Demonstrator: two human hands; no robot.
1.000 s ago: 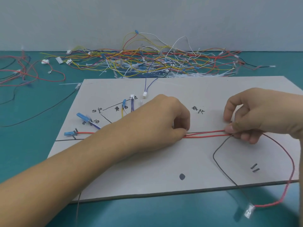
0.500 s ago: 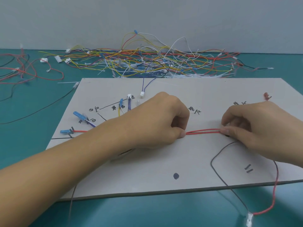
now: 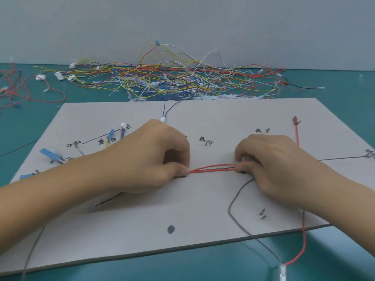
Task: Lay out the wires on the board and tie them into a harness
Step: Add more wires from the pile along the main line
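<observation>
While pinched by left hand [image 3: 154, 159] and right hand [image 3: 274, 165] midway between the board [image 3: 142, 230] side edges, treat the red-and-black wires [image 3: 213, 168] as light, limp, springy. Grip close beside each tie point; mind tails trailing over the near edge.

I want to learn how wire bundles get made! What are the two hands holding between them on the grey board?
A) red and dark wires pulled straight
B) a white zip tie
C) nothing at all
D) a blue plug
A: the left hand and the right hand each pinch the thin red and dark wires, which run between them over the flat grey cardboard board.
</observation>
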